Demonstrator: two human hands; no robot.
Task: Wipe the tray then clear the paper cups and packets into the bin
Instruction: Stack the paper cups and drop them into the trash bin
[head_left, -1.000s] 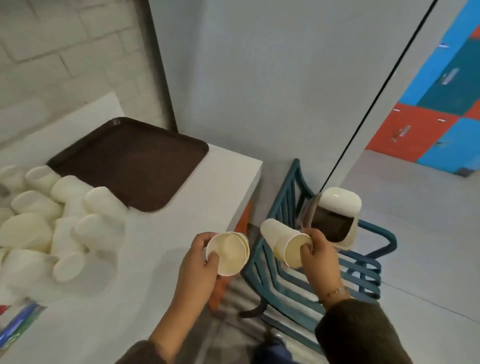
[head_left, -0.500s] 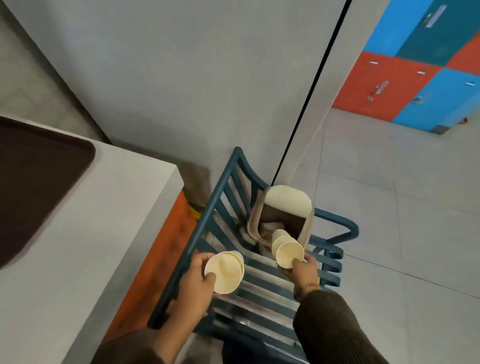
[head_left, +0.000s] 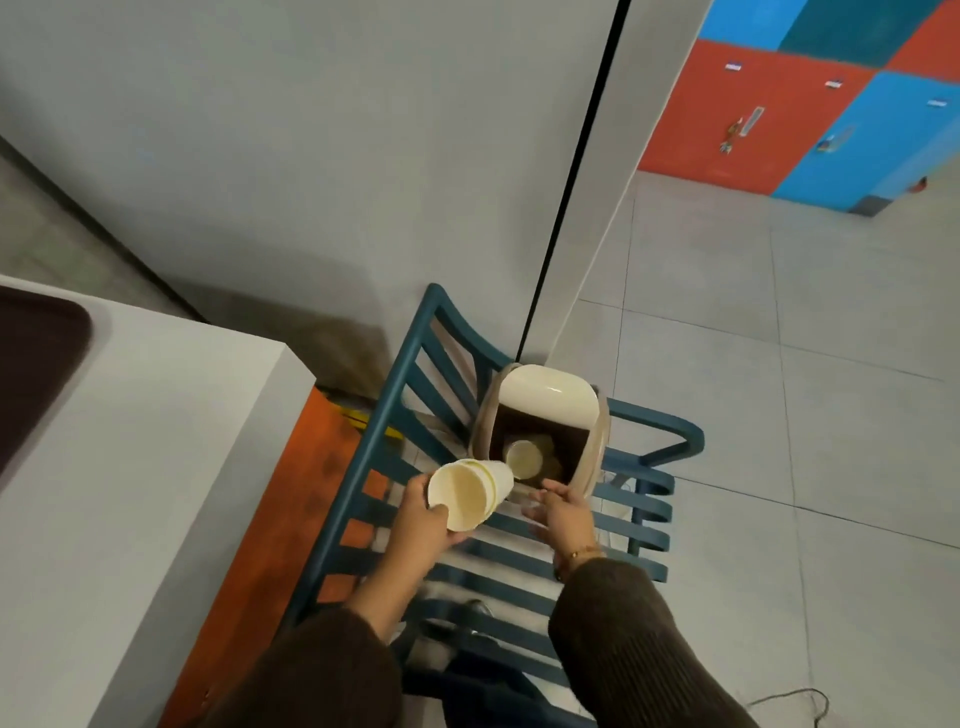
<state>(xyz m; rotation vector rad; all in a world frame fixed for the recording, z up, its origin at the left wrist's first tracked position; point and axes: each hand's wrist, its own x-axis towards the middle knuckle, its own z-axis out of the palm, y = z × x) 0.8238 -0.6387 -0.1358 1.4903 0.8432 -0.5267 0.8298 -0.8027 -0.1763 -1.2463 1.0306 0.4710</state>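
The left grip (head_left: 418, 525) is curling round the stacked paper cups (head_left: 470, 493). The right grip (head_left: 563, 512) is hanging spread and loose. The bin (head_left: 598, 447) is sitting just past both grips, with one cup (head_left: 524, 458) lying inside.

Head-worn camera looks steeply down onto the bin (head_left: 596, 457), seemingly close.
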